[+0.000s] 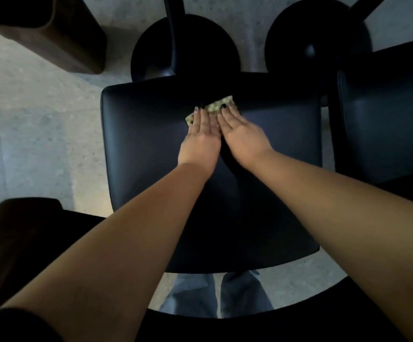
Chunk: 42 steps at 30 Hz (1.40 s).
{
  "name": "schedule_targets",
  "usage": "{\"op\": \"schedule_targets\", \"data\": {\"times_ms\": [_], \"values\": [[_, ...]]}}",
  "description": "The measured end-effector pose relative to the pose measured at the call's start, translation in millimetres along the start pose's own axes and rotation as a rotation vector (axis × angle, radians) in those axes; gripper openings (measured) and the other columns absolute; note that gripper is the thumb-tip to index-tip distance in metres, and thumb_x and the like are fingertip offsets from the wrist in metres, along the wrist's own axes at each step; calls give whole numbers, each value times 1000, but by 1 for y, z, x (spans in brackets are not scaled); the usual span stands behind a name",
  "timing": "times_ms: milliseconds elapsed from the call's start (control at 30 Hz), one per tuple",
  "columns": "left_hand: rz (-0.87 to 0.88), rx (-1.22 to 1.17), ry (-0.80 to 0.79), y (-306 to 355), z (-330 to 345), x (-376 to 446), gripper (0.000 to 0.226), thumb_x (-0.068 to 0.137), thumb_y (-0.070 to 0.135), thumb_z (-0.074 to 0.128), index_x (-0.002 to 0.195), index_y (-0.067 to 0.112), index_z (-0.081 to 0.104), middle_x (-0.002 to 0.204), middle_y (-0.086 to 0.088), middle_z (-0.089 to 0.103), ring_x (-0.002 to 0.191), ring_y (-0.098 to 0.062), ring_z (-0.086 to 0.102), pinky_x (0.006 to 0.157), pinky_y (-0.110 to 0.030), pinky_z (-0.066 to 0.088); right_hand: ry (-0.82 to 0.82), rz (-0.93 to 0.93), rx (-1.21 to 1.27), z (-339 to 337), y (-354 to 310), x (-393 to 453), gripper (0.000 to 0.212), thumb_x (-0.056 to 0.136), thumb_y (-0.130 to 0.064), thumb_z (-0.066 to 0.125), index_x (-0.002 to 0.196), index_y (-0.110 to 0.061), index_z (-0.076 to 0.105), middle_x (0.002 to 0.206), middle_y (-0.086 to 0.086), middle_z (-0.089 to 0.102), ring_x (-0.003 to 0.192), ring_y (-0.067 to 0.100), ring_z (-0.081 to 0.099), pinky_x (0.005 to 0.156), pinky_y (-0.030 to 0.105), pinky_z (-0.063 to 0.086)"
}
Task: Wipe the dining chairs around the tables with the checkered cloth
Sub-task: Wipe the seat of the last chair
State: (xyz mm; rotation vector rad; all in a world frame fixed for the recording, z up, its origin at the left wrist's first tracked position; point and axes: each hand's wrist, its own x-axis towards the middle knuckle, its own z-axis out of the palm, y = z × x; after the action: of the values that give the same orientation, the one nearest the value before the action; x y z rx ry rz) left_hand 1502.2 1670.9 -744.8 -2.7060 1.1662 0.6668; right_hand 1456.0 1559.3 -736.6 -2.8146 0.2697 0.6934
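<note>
Pressing down on a small checkered cloth (214, 107), two bare hands lie side by side on the far half of a dark padded chair seat (151, 144). The cloth is pale with a green-and-cream pattern, folded or bunched small, and mostly hidden under the fingers; only its far edge and left corner show. The left hand (201, 137) lies flat with straight fingers on the cloth's left part, its grip open and curled round nothing. The right hand (241, 133) lies flat just beside it, nearly touching, fingers straight on the cloth's right part, its grip likewise open. Dark polish shows on the fingernails. Both forearms reach in from the bottom of the view, over the seat's near edge. Below the seat, two legs in blue jeans (215, 294) stand on a pale speckled floor (27, 119). Beyond the seat, two round black bases (200, 45) rest on the floor, each with a dark post rising from it. A second dark seat (385, 114) stands close on the right. Brown wooden furniture (52, 33) sits at the upper left, and another dark brown piece (15, 230) at the lower left.
</note>
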Motion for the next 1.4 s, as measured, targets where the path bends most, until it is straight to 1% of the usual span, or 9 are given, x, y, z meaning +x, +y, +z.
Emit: {"op": "schedule_targets", "data": {"times_ms": [100,333,567,733,967,1133,1233,1300,1400], "values": [[94,50,-67,1,10,-32,67,99,2,38,152,-2,-3,162,-20,1,150,-31,-1,117,-33,22,-66,-24,-50,16,-8,-33,55,101,-7,29,150,-2,4,159,13,2,147,23,-1,116,29,11],[409,189,-218,9,43,-112,54,102,3,20,150,-8,-2,160,-24,8,149,-35,7,119,-35,2,-268,-69,-97,67,-34,-110,51,102,-6,19,147,8,0,156,25,4,145,36,-1,119,38,7],[555,247,-371,14,55,-149,58,102,6,31,151,-5,3,160,-22,12,148,-33,12,119,-35,12,-451,47,2,89,-75,-157,57,101,-11,28,146,8,-1,154,30,3,145,40,1,118,41,15],[530,157,-499,19,59,-162,60,102,9,33,152,-2,1,161,-19,9,149,-31,8,118,-36,18,-533,85,109,89,-85,-165,56,101,-16,29,148,4,4,154,28,6,144,39,4,115,42,19],[515,32,-670,22,55,-174,56,99,17,46,151,8,27,157,-12,23,142,-26,28,106,-37,36,-662,92,237,84,-93,-174,51,100,-20,36,148,-9,24,151,19,25,140,31,24,104,39,35],[562,-67,-850,14,41,-175,33,96,13,50,127,11,58,126,-14,61,112,-33,60,88,-38,47,-809,12,277,77,-88,-185,36,91,-14,54,127,-9,55,132,14,54,120,29,53,92,35,45],[503,-238,-751,4,32,-170,24,91,13,52,109,15,67,113,-11,69,104,-31,64,82,-36,49,-789,67,431,68,-80,-183,28,82,-18,60,107,-7,66,112,15,66,102,28,64,72,26,45],[391,-402,-551,-6,21,-151,26,88,8,52,107,15,69,110,-10,71,103,-29,65,85,-35,49,-620,99,471,56,-73,-166,26,80,-25,59,97,-8,69,101,14,70,95,29,66,69,24,44],[226,-629,-244,-22,0,-111,26,88,9,60,109,18,71,106,-3,73,99,-23,67,89,-32,49,-309,145,472,34,-49,-128,24,84,-27,58,87,-5,68,95,17,70,94,36,64,71,33,47]]}}
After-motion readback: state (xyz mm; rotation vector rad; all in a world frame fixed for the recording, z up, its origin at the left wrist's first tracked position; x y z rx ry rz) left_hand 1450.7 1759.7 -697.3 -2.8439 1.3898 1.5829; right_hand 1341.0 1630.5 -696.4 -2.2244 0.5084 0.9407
